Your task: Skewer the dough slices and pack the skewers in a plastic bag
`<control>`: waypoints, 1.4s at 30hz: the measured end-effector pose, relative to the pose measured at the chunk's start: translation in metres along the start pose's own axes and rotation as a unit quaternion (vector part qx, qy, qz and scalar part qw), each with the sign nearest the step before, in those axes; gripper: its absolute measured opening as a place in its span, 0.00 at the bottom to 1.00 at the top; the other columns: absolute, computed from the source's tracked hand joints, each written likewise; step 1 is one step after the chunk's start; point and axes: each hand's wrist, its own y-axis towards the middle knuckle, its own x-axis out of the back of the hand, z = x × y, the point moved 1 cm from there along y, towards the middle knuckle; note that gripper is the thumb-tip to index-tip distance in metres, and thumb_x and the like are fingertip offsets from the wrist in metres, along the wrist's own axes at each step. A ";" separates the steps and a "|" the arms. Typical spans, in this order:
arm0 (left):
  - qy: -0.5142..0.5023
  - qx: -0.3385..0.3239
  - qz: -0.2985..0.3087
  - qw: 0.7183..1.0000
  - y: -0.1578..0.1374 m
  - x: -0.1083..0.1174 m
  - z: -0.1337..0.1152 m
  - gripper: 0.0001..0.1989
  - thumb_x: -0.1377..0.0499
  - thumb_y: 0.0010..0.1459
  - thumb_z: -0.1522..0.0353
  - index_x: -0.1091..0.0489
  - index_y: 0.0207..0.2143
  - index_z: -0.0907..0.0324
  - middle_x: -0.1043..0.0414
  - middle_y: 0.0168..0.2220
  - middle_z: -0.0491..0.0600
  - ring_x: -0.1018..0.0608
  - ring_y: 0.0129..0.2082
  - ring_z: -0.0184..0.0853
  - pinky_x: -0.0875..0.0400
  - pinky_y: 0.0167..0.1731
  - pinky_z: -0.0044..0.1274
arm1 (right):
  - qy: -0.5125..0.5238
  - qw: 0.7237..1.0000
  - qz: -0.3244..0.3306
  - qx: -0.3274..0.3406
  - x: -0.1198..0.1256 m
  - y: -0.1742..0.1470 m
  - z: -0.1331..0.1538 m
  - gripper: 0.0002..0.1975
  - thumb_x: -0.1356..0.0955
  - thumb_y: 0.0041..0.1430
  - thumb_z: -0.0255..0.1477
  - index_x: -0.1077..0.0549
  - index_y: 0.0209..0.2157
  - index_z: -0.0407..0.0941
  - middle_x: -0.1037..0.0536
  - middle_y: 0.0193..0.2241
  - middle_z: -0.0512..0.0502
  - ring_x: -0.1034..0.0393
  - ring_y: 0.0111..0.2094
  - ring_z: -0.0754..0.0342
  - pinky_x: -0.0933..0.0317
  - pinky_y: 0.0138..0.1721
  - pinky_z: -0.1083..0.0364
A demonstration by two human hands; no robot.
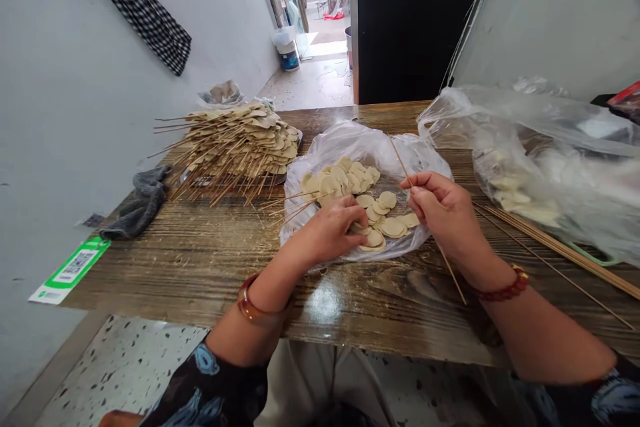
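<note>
My right hand (440,207) pinches a thin wooden skewer (454,275), which slants from upper left to lower right across its fingers. No slice shows on that skewer. My left hand (340,230) is down among loose round, pale, flat slices (394,227), its thumb and fingers curled around one, partly hidden by the hand. The slices lie on a clear plastic bag (340,140) spread on the wooden table. Just beyond my left hand is a cluster of slices (337,181) with a few skewer ends sticking out to the left.
Filled skewers are heaped on a tray (277,180) at the back left. A dark grey cloth (143,203) and a green QR-code card (75,268) lie at the left edge. To the right are bare skewers (555,247) and a plastic bag (530,167) holding pale pieces.
</note>
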 end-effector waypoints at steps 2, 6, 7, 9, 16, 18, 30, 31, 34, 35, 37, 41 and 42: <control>-0.011 0.007 -0.032 0.999 0.001 0.000 0.004 0.03 0.43 0.53 0.74 0.29 0.29 0.61 0.32 0.32 0.47 0.31 0.33 0.31 0.37 0.33 0.23 | 0.003 1.000 -0.008 -0.006 0.001 0.000 0.001 0.06 0.36 0.54 0.26 0.28 0.34 0.43 0.41 0.15 0.58 0.53 0.17 0.62 0.61 0.17 0.60; -0.114 0.067 -0.111 0.985 0.001 0.003 0.013 0.04 0.45 0.53 0.75 0.31 0.27 0.62 0.33 0.26 0.45 0.32 0.27 0.28 0.38 0.28 0.20 | 0.021 1.000 -0.015 -0.011 0.005 0.001 0.002 0.06 0.36 0.55 0.26 0.29 0.34 0.44 0.42 0.15 0.58 0.53 0.16 0.62 0.61 0.17 0.60; -0.159 0.080 -0.126 0.976 0.001 0.004 0.014 0.03 0.44 0.53 0.73 0.31 0.28 0.62 0.33 0.26 0.45 0.32 0.26 0.27 0.38 0.27 0.20 | 0.025 1.000 -0.014 -0.009 0.005 0.001 0.003 0.06 0.36 0.55 0.27 0.29 0.34 0.44 0.42 0.15 0.58 0.53 0.16 0.62 0.61 0.17 0.60; -0.263 0.105 -0.145 0.948 0.001 0.005 0.015 0.04 0.42 0.53 0.69 0.31 0.29 0.62 0.32 0.25 0.44 0.31 0.24 0.26 0.37 0.25 0.19 | 0.027 1.000 -0.012 -0.005 0.007 0.001 0.004 0.06 0.36 0.55 0.28 0.29 0.35 0.44 0.42 0.15 0.58 0.53 0.16 0.61 0.60 0.17 0.60; -0.530 0.170 -0.141 0.819 0.001 0.003 0.012 0.15 0.33 0.47 0.63 0.31 0.34 0.62 0.26 0.26 0.47 0.23 0.22 0.30 0.30 0.21 0.19 | -0.008 0.997 0.078 -0.015 0.001 -0.009 0.012 0.09 0.36 0.55 0.28 0.28 0.37 0.43 0.40 0.17 0.57 0.50 0.18 0.61 0.57 0.19 0.59; -0.561 0.173 -0.159 0.794 0.001 0.003 0.012 0.18 0.32 0.45 0.65 0.29 0.37 0.63 0.25 0.29 0.48 0.23 0.23 0.28 0.28 0.23 0.19 | -0.026 0.993 0.118 -0.011 -0.002 -0.013 0.012 0.12 0.37 0.56 0.28 0.28 0.42 0.43 0.40 0.17 0.57 0.49 0.19 0.61 0.56 0.20 0.59; -0.536 0.151 -0.276 0.784 0.002 0.007 0.017 0.11 0.31 0.41 0.69 0.28 0.27 0.64 0.29 0.24 0.43 0.30 0.22 0.23 0.35 0.21 0.15 | -0.077 0.991 0.108 0.008 -0.006 -0.022 0.012 0.11 0.37 0.59 0.32 0.27 0.39 0.43 0.41 0.18 0.56 0.50 0.19 0.60 0.55 0.20 0.59; -0.538 0.151 -0.284 0.779 0.002 0.008 0.018 0.11 0.31 0.42 0.69 0.29 0.27 0.63 0.30 0.23 0.43 0.31 0.21 0.22 0.37 0.20 0.15 | -0.093 0.989 0.117 0.010 -0.008 -0.024 0.012 0.11 0.37 0.58 0.31 0.26 0.39 0.42 0.41 0.18 0.56 0.50 0.19 0.60 0.55 0.19 0.59; -0.560 0.153 -0.294 0.760 0.001 0.009 0.017 0.11 0.32 0.42 0.69 0.31 0.27 0.63 0.31 0.23 0.42 0.32 0.19 0.21 0.37 0.19 0.15 | -0.144 0.978 0.148 0.038 -0.014 -0.029 0.015 0.14 0.37 0.56 0.29 0.24 0.41 0.42 0.39 0.17 0.56 0.48 0.19 0.60 0.52 0.20 0.59; -0.569 0.156 -0.292 0.753 0.001 0.009 0.016 0.12 0.32 0.41 0.69 0.31 0.27 0.63 0.30 0.24 0.42 0.31 0.19 0.21 0.35 0.20 0.15 | -0.163 0.973 0.155 0.052 -0.016 -0.031 0.016 0.15 0.37 0.56 0.29 0.24 0.42 0.42 0.38 0.17 0.55 0.47 0.18 0.59 0.51 0.20 0.59; -0.589 0.159 -0.287 0.739 0.000 0.008 0.015 0.14 0.31 0.41 0.69 0.32 0.29 0.62 0.29 0.25 0.42 0.28 0.21 0.23 0.30 0.24 0.17 | -0.200 0.963 0.163 0.075 -0.018 -0.033 0.017 0.16 0.37 0.57 0.29 0.23 0.43 0.42 0.34 0.17 0.54 0.45 0.18 0.59 0.50 0.20 0.59; -0.613 0.157 -0.281 0.721 0.000 0.008 0.014 0.17 0.30 0.39 0.69 0.34 0.30 0.62 0.27 0.27 0.44 0.23 0.25 0.27 0.26 0.28 0.21 | -0.242 0.951 0.158 0.112 -0.021 -0.034 0.016 0.16 0.37 0.59 0.31 0.22 0.43 0.42 0.22 0.24 0.49 0.35 0.21 0.57 0.42 0.23 0.58; -0.616 0.157 -0.281 0.719 0.000 0.008 0.014 0.17 0.30 0.39 0.68 0.34 0.30 0.62 0.27 0.27 0.45 0.23 0.25 0.28 0.26 0.29 0.21 | -0.246 0.949 0.157 0.122 -0.021 -0.034 0.016 0.16 0.37 0.59 0.31 0.22 0.43 0.43 0.20 0.27 0.47 0.32 0.23 0.56 0.40 0.25 0.58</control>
